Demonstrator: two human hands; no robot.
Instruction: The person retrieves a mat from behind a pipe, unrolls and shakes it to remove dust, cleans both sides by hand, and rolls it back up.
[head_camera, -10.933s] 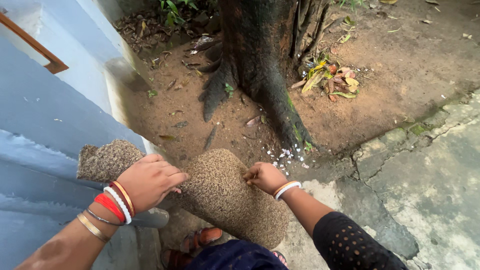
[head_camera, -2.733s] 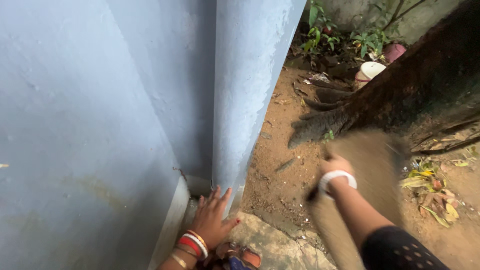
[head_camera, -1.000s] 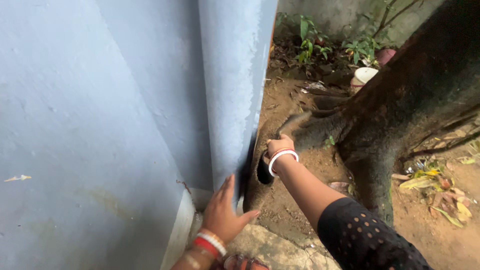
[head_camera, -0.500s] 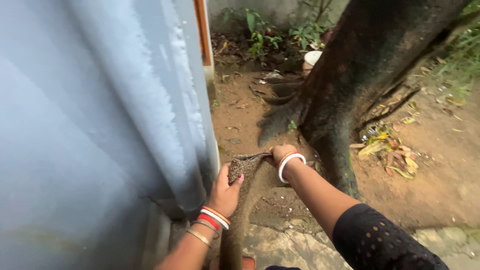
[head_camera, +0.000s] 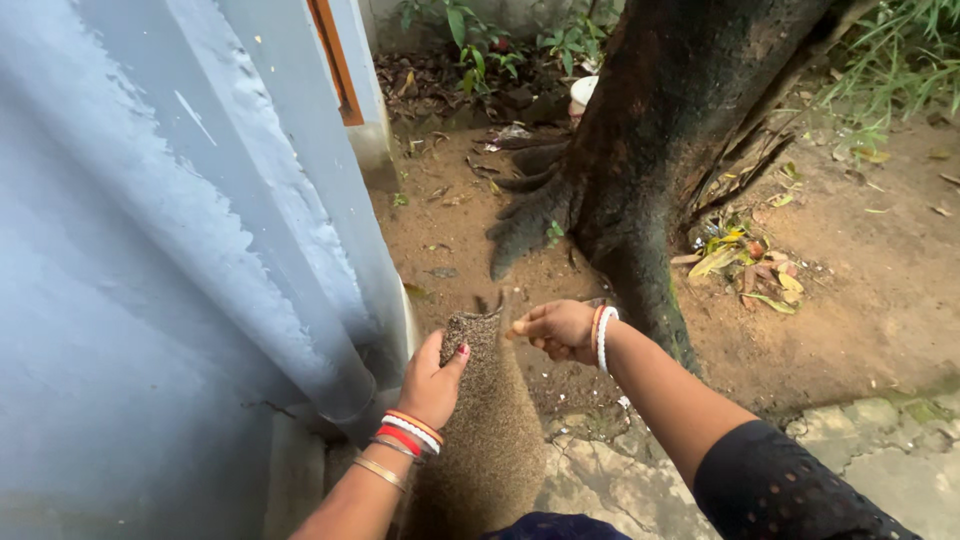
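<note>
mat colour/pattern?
Speckled brown and tan, coarse fibre mat, held up by the left hand; head view shows it.

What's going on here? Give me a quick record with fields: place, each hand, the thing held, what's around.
Place: outdoors, bare soil beside a blue wall
Left hand: grips the top edge of a brown coir mat
Right hand: closed at the mat's upper corner; the grip itself is unclear
Mat: hangs down, partly folded
Around: dark tree trunk, fallen leaves, cracked paving, green plants

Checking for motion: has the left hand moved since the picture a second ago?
Yes. The left hand left the blue wall corner and now grips the brown mat.
</note>
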